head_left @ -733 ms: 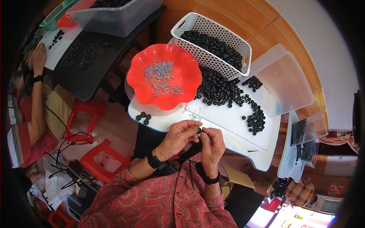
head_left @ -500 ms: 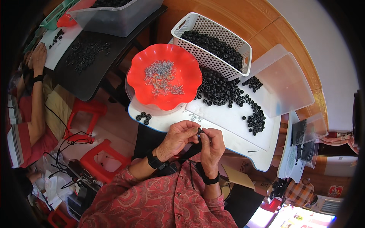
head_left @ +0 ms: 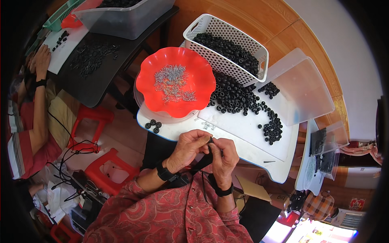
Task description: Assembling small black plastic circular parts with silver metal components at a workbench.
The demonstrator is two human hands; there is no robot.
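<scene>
Left hand (head_left: 189, 146) and right hand (head_left: 223, 156) meet fingertip to fingertip just below the white board (head_left: 243, 129), both pinching one small black ring (head_left: 210, 140) between them. Loose black rings (head_left: 239, 99) pile on the board's upper part. Red wavy bowl (head_left: 175, 83) of tiny clear bits sits at the board's upper left; white basket (head_left: 227, 44) above it.

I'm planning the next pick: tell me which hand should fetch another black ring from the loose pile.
Probably the right hand: the loose pile of black rings lies on the white board on its side. The left hand sits nearer the red bowl.
</scene>
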